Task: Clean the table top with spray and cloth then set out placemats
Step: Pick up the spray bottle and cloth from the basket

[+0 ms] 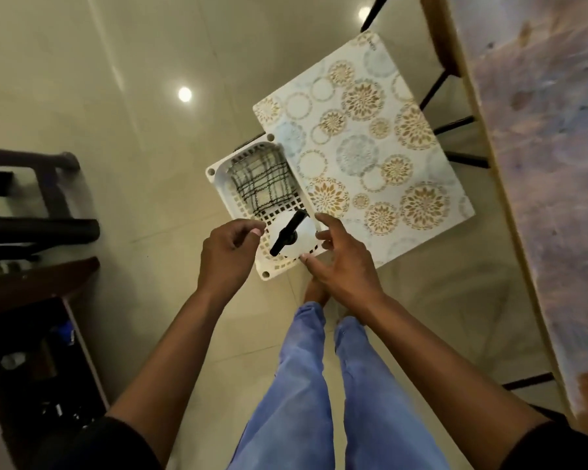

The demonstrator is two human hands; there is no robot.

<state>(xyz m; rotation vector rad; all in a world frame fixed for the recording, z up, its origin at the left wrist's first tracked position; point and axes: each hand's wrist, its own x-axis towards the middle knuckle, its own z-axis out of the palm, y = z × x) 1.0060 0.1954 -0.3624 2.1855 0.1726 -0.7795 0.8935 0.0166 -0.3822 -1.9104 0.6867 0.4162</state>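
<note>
At frame centre, the left hand hovers with fingers loosely curled, holding nothing; the right hand is spread, fingers relaxed. Between them a white spray bottle with black trigger stands in a white perforated plastic basket, beside a checked cloth. Floral-patterned placemats lie just right.

a home dining area, seen from above. glossy cream floor tiles reflect ceiling lights at upper centre; a marble-patterned table top with a wooden edge runs down the right; dark wooden furniture stands at left; floral placemats and a white plastic basket sit at centre.
</note>
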